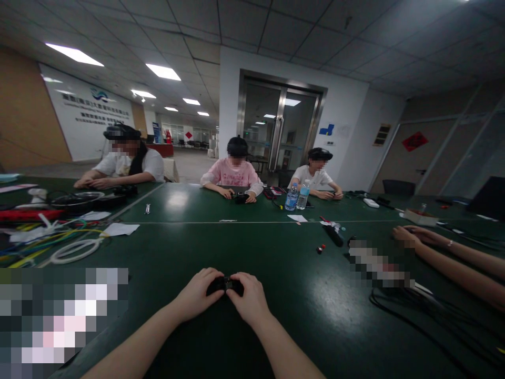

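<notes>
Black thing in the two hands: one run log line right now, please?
left hand: holds black object | right hand: holds it too | green table: below

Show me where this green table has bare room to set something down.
Bare: the tabletop between the white cable loop and the left hand, and between the right hand and the small red item. Crowded: left among colored cables, right among black cords.

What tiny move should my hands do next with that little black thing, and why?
Maybe tilt the small black object slightly toward you: the left hand and right hand both hold it, and their fingers partly hide it.
</notes>
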